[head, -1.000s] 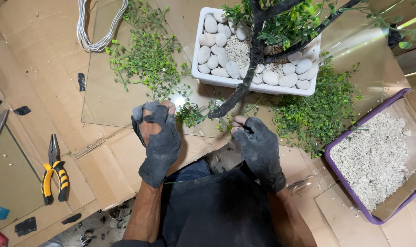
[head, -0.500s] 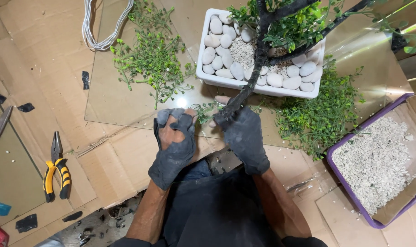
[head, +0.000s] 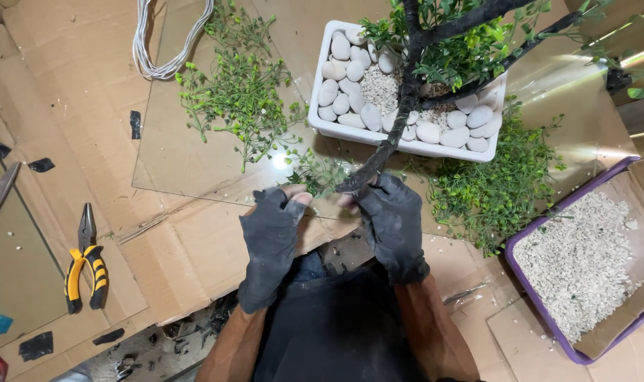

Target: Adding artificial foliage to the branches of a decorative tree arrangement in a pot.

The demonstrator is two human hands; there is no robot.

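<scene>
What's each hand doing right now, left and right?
Left hand: fingers pinching a small green sprig.
Right hand: closed on the tip of the dark branch.

The floor is covered with flat brown cardboard (head: 46, 85), and the sheets lie over each other. A clear shiny sheet (head: 194, 163) rests on top (a bright spot of light glints on it). Small black tape scraps (head: 135, 124) lie about. At the bottom, dirty grey floor (head: 145, 357) shows between the sheets.
</scene>
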